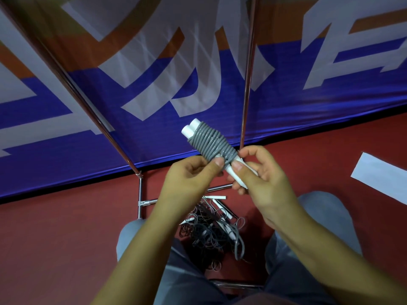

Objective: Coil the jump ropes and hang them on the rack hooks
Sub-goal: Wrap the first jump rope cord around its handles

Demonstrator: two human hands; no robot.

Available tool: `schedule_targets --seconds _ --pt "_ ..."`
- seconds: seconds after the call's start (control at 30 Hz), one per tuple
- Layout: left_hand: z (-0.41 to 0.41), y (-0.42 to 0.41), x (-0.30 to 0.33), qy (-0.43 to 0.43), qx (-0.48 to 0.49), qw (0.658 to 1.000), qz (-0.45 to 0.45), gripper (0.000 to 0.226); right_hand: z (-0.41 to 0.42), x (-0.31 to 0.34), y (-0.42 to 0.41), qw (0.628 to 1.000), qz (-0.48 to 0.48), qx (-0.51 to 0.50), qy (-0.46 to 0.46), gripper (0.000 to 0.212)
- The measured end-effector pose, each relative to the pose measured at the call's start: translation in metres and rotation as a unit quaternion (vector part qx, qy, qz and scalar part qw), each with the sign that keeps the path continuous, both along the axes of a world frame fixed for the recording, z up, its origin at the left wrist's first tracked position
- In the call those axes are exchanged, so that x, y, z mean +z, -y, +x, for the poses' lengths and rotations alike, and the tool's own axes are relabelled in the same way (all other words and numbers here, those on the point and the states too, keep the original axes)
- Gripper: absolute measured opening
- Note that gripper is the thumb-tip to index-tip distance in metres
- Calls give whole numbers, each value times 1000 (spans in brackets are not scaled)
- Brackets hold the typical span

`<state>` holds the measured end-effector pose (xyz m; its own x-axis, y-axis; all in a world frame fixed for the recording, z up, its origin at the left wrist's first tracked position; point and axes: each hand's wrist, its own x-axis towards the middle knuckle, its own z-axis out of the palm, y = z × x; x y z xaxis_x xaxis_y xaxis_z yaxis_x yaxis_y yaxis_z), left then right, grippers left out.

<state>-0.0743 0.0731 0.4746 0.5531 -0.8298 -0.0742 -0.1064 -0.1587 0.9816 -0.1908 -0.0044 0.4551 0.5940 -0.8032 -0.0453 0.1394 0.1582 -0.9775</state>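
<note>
Coiled jump rope [206, 140] held mid-air before banner [88, 102]. Left hand [189, 179] pinches last grey turns, likely against unwinding; right hand [262, 175] grips white handles [239, 177], steadying bundle. Uncoiled ropes [211, 230] heaped on floor [66, 227] below.

Counting it off: two hands, one wound rope, one tangled pile

Centre frame, one coiled jump rope [208, 142] with two white handles side by side, gripped by two hands, left hand [189, 175] and right hand [262, 179]. Lower centre, one loose pile of ropes [211, 230] on the floor; how many ropes are in it can't be counted, though at least three white handles show. Two rack poles [246, 84] rise up top. One white strip [381, 175] at far right.
</note>
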Motion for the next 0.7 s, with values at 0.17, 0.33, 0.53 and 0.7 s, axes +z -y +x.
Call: schedule_targets --seconds 0.17,0.33,0.53,0.7 --pt "0 6 0 127 70 989 23 38 4 2 0 999 -37 -10 -4 19" --pt "10 8 -12 322 55 945 22 59 4 4 -1 1000 -29 -5 3 17" --pt "9 8 0 150 -2 988 36 42 1 8 7 999 35 -29 3 13" --pt "17 1 -5 -97 -110 989 3 34 3 15 9 994 104 -13 33 5"
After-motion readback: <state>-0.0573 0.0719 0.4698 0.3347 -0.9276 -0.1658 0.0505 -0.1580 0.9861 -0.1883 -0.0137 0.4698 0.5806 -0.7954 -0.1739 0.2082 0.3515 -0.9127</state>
